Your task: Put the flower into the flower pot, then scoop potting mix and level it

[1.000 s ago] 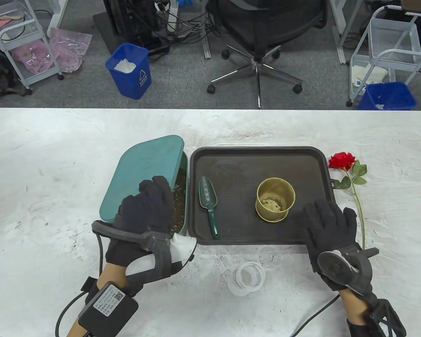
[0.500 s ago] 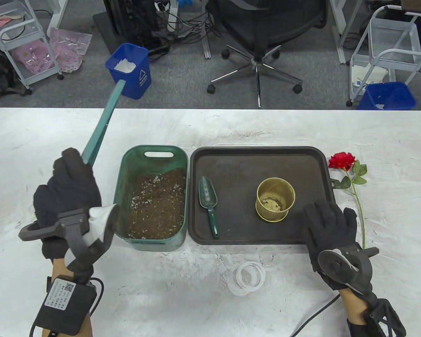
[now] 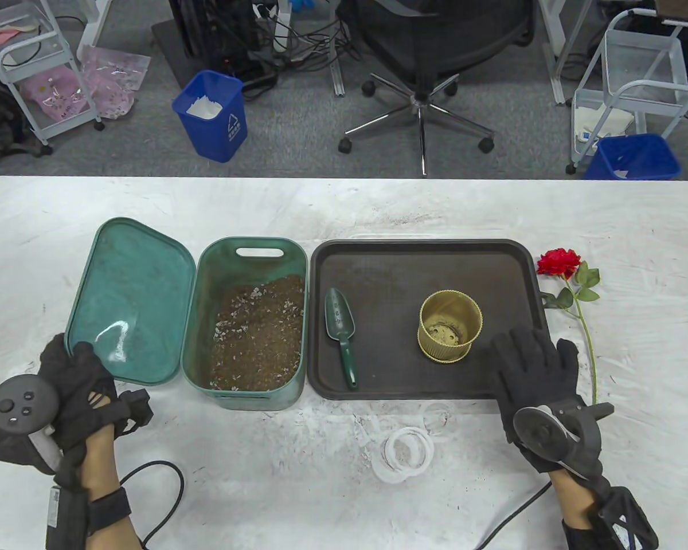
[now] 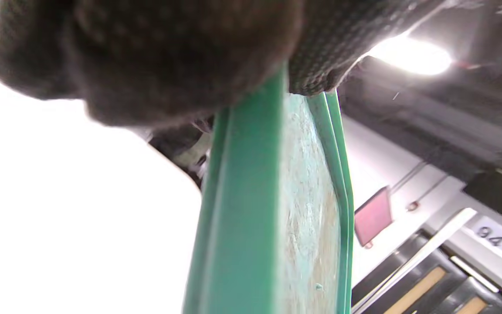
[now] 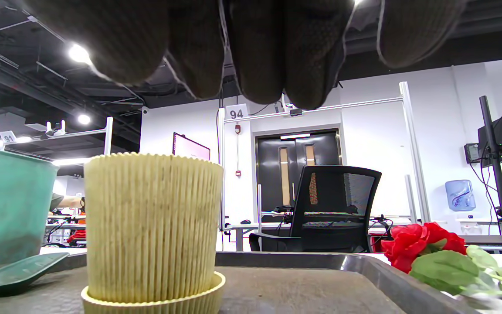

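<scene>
step: lid [image 3: 129, 301] to be laid flat beside soil bin [image 3: 252, 321], judged, then released cleanly | left hand [image 3: 77, 381] was pinching lid's near corner | right hand [image 3: 536, 366] was spread flat on tray [image 3: 378, 258] edge, nothing held | rose [image 3: 567, 275] lay just right of it, on table | flower pot [image 3: 450, 326] was empty, near its fingertips [image 3: 507, 344]

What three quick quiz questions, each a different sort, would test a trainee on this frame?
1. True or false: the rose lies on the tray.
2. Which item is nearest the scoop? A) pot B) soil box C) lid
3. Fill in: the left hand grips the ___.

Key: 1 false, it lies on the table beside the tray. 2 B. 3 lid.
</scene>
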A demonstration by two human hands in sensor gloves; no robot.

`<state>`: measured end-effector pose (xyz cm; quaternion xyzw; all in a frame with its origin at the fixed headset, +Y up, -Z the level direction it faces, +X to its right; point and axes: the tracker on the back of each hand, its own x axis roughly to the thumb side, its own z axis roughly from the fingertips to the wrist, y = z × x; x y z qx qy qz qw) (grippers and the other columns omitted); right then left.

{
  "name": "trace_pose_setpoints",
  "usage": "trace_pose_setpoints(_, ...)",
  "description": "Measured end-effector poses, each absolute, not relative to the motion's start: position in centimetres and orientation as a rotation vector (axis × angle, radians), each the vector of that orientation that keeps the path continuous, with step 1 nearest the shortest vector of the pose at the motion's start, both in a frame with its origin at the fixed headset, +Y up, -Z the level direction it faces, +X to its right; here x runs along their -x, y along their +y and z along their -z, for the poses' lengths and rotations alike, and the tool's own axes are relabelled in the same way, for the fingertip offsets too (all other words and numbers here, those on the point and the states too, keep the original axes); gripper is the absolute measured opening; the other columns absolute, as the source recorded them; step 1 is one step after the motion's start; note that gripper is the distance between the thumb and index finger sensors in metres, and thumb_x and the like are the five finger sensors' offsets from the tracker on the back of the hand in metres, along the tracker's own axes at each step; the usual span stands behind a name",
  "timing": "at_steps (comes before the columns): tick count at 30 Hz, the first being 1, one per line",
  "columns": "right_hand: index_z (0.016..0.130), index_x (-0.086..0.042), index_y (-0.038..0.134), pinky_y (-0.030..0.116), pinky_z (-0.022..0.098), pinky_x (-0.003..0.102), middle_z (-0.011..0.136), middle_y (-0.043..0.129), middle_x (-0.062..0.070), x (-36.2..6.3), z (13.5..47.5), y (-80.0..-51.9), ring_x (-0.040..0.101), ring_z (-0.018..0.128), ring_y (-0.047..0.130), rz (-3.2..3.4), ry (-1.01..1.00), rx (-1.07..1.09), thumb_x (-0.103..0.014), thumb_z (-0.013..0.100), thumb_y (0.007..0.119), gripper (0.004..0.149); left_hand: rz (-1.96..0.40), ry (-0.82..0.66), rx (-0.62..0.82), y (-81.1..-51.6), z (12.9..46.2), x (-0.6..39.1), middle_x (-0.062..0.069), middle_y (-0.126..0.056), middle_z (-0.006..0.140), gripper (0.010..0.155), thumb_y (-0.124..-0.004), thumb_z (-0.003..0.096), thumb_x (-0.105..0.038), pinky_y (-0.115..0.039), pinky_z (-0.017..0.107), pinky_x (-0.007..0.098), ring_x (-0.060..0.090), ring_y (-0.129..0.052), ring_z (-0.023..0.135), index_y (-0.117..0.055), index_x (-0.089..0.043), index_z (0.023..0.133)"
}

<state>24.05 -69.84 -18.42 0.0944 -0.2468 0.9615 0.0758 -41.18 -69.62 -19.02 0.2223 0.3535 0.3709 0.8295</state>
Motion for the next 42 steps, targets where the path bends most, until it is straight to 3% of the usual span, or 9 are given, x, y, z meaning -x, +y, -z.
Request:
trace_pose_setpoints(14,0.095,-0.022,0.072,0.053,0.065,0.080,0.108,0.071,0.016,-24.0,18.4,-69.8,0.047,0.096,0.074,-2.885,-0.730,-0.287,-0.041,0.042,0.075,0.057,-0.986,0.875,-0.237,-75.3,20.4,43.5,0.009,-0.098,0.062,0.050,-0.083,0.0411,-0.036,-0.097,0.020,0.031,0.009,-0.106,0.011,-0.082,-0.011,0.085)
trace_pose_setpoints(22,0.095,-0.022,0.072,0.053,0.065,0.080,0.107,0.071,0.016,-24.1,18.4,-69.8,0.047,0.095,0.075,-2.880,-0.724,-0.286,-0.041,0.042,0.075,0.057,-0.761,0.956,-0.147,-75.6,20.4,43.6,0.009,-0.100,0.058,0.058,-0.090,0.0368,-0.042,-0.096,0.017,0.033,0.012,-0.107,0.010,-0.084,-0.008,0.084)
trace_pose_setpoints(28,0.095,-0.022,0.072,0.053,0.065,0.080,0.107,0.072,0.016,-24.2,18.4,-69.8,0.047,0.095,0.075,-2.879,-0.722,-0.284,-0.041,0.042,0.075,0.056,-0.645,1.016,-0.101,-75.0,19.9,43.5,0.016,-0.092,0.076,0.070,-0.087,0.0370,-0.049,-0.094,0.030,0.040,0.022,-0.110,0.030,-0.076,-0.007,0.092)
trace_pose_setpoints(34,0.095,-0.022,0.072,0.053,0.065,0.080,0.107,0.072,0.016,-24.3,18.4,-69.6,0.047,0.094,0.076,-2.868,-0.737,-0.279,-0.041,0.042,0.075,0.056,-0.585,0.946,-0.282,-71.5,18.9,42.5,0.016,-0.087,0.084,0.072,-0.083,0.0385,-0.052,-0.092,0.038,0.044,0.026,-0.110,0.045,-0.072,-0.010,0.095)
trace_pose_setpoints(37,0.095,-0.022,0.072,0.053,0.065,0.080,0.107,0.072,0.016,-24.3,18.4,-69.6,0.047,0.094,0.076,-2.863,-0.742,-0.277,-0.041,0.042,0.075,0.056,-0.594,0.861,-0.411,-68.2,18.5,41.2,0.016,-0.085,0.086,0.072,-0.082,0.0391,-0.052,-0.090,0.043,0.045,0.029,-0.108,0.053,-0.070,-0.010,0.097)
trace_pose_setpoints(42,0.095,-0.022,0.072,0.053,0.065,0.080,0.107,0.073,0.016,-24.3,18.4,-69.7,0.047,0.094,0.076,-2.864,-0.742,-0.274,-0.041,0.042,0.075,0.056,-0.560,0.523,-0.635,-60.1,17.6,36.1,0.013,-0.075,0.096,0.073,-0.079,0.0411,-0.055,-0.083,0.056,0.049,0.032,-0.099,0.073,-0.064,-0.016,0.101)
